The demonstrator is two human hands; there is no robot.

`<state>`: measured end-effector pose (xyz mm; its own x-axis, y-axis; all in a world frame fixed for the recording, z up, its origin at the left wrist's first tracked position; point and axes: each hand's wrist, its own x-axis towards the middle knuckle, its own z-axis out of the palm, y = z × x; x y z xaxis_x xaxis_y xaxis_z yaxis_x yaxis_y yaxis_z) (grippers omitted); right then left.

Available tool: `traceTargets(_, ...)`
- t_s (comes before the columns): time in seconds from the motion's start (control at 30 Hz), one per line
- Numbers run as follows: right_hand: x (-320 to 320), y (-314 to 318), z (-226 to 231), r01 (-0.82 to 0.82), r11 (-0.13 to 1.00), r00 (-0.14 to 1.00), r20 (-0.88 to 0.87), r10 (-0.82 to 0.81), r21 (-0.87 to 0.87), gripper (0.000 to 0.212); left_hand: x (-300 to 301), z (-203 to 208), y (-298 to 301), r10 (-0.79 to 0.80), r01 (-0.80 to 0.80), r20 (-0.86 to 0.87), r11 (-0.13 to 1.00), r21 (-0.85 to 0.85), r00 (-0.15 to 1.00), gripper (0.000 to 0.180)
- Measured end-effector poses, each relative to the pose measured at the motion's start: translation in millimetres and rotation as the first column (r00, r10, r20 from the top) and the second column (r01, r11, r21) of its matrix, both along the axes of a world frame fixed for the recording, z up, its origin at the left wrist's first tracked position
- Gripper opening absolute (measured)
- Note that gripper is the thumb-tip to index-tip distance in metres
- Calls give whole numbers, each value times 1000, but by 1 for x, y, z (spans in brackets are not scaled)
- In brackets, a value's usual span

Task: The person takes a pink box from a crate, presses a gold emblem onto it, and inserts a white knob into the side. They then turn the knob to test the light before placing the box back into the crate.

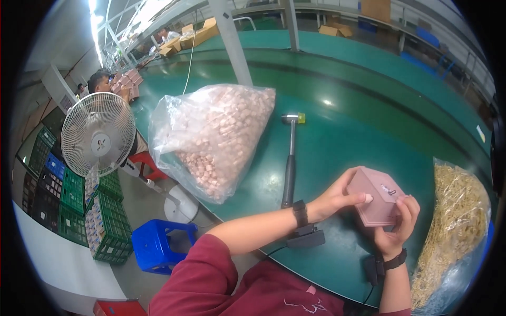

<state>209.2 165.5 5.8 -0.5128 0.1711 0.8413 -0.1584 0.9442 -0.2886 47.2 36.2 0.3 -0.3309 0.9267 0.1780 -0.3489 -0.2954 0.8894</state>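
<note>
Over the green work table, both my hands hold a pink angular box [373, 213] with flat sides and a small metal fitting [389, 189] on its upper face. My left hand [341, 194] grips its left side, the thumb pressed on the face. A pale spot at that thumb's tip may be the nail or a small piece; I cannot tell which. My right hand [401, 224] closes around the right edge and lower corner. Left of the hands lies a mallet [289, 163] with a dark handle and a yellow-tipped head.
A clear bag of small pink pieces [221, 139] rests at the table's left edge. Along the right side lies a bag of yellowish pieces [450, 221]. A standing fan [98, 139], a blue stool [158, 245] and green crates [108, 231] are on the left; a co-worker [100, 83] sits beyond.
</note>
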Motion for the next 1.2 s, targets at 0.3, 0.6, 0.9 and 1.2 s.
traceTargets(0.3,-1,-3,-2,8,995,1000,-6,-8,-97,60,1,27,-16,545,-462,-668,826,324,507,48)
traceTargets(0.6,0,-3,-2,30,995,999,-10,-31,-93,59,10,36,-14,630,-402,-650,775,488,425,21)
traceTargets(0.9,-1,-4,-6,37,993,999,-25,-41,-114,61,9,32,-17,591,-440,-649,801,406,479,18)
traceTargets(1.2,-3,0,-7,0,994,1000,17,2,-112,62,9,37,-18,597,-474,-660,791,388,456,12)
